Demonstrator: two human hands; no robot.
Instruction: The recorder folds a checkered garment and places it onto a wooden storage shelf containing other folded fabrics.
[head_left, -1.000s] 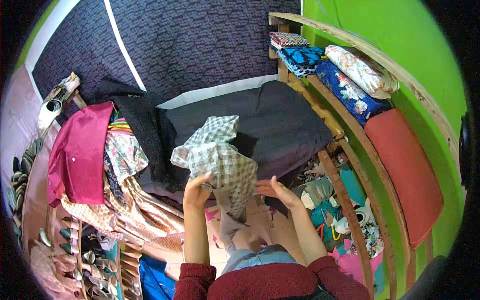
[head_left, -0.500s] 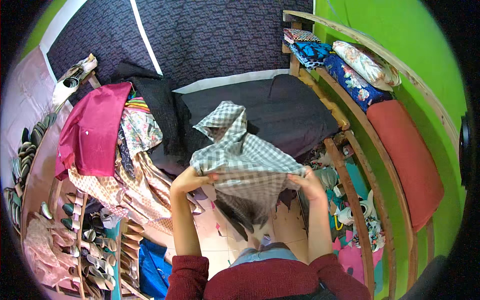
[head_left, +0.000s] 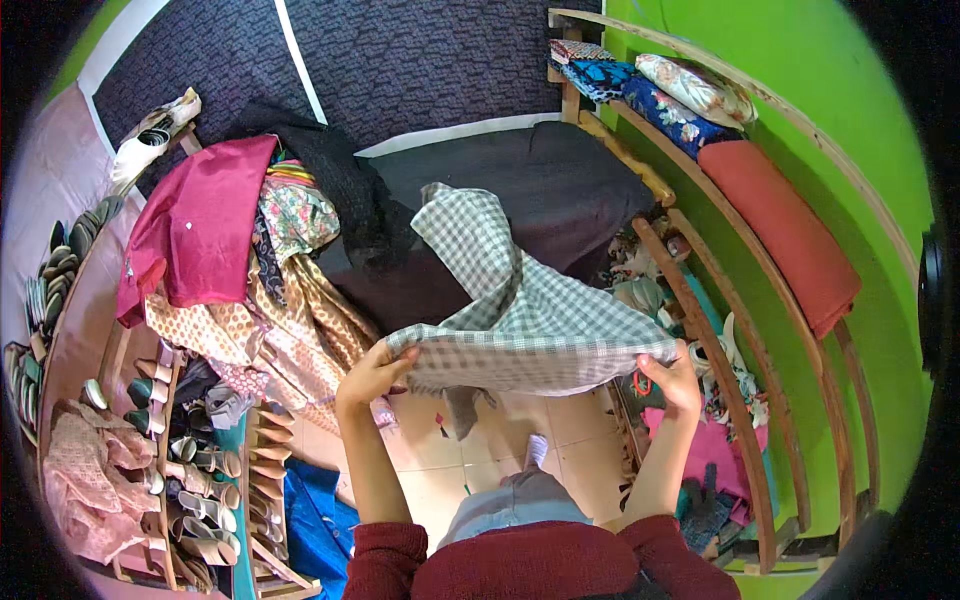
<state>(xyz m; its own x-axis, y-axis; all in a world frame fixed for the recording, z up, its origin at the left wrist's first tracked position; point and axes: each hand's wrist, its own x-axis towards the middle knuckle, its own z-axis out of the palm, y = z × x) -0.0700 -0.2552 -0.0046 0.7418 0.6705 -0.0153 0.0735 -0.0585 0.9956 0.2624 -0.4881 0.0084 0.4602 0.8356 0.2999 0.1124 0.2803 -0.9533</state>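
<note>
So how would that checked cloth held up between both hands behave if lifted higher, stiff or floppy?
Probably floppy: the checked cloth sags and folds between the left hand and the right hand, and its far end droops onto the dark bed. It looks thin and likely light, since fingertip pinches hold it. It seems unlikely to slip, being bunched at both grips.

Dark bed (head_left: 520,190): clothes pile (head_left: 270,250) on left.

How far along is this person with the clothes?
Seemingly done: folded fabrics sit stacked on the wooden shelf. In hand: a checked cloth, stretched between the left hand and right hand, not yet folded. Seemingly left: the loose clothes pile on the dark bed.
</note>
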